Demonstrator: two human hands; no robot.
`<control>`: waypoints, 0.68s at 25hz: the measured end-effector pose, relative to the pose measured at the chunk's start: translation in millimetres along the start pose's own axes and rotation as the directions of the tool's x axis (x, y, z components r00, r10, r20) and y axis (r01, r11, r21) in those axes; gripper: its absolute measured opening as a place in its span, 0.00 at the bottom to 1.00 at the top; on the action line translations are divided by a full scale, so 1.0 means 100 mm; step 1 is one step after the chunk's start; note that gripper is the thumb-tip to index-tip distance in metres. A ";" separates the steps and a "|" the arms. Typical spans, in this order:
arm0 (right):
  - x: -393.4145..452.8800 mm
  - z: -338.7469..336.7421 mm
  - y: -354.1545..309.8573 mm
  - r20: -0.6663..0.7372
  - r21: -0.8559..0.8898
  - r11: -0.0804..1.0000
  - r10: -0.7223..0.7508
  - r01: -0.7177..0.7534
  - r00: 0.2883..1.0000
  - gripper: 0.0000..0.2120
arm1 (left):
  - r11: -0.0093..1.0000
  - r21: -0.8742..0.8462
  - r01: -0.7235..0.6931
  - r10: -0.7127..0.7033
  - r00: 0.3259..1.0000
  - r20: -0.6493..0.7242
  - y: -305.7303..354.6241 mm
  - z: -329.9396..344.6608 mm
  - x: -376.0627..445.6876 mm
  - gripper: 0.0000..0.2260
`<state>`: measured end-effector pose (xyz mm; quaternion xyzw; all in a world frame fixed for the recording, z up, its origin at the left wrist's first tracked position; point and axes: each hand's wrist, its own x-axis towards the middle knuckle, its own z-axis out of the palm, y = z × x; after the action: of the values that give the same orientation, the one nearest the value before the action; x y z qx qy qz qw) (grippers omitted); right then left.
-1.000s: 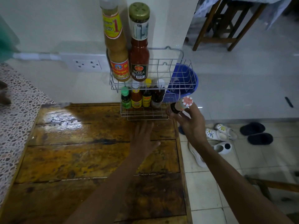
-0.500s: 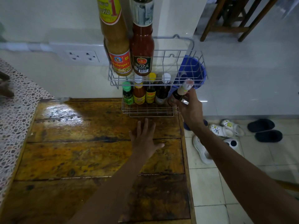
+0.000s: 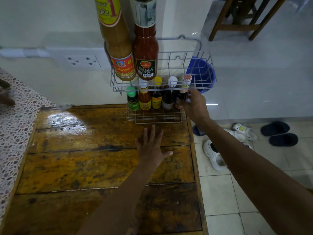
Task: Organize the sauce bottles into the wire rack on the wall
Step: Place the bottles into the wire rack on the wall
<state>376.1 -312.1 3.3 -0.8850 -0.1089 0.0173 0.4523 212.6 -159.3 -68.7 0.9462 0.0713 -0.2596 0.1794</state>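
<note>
Gripping a small dark bottle (image 3: 182,97) near frame centre, the right hand (image 3: 194,106) closes its fingers around the body; the bottle stands upright, white cap up, at the right end of the wire rack's (image 3: 153,116) lower tier. Below it, the left hand (image 3: 151,146) lies flat, fingers spread, on the wooden table (image 3: 76,160)

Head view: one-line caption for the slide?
Right hand seats a small dark bottle in the wire rack lower tier; left hand flat on wooden table.
</note>
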 end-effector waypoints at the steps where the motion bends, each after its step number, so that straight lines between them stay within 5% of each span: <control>1: 0.02 0.01 0.01 0.005 -0.021 1.000 -0.023 0.023 1.000 0.18 | 1.000 -0.001 0.000 0.000 1.000 0.002 0.00 0.00 0.00 0.45; 17: 0.00 -0.17 -0.04 -0.005 0.042 0.998 -0.043 0.043 0.999 0.20 | 1.000 0.007 -0.010 0.010 1.000 0.009 -0.01 0.01 0.00 0.45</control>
<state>377.5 -323.6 16.7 -0.8727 -0.1267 0.0080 0.4715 212.1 -158.7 -70.1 0.9460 0.0651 -0.2631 0.1777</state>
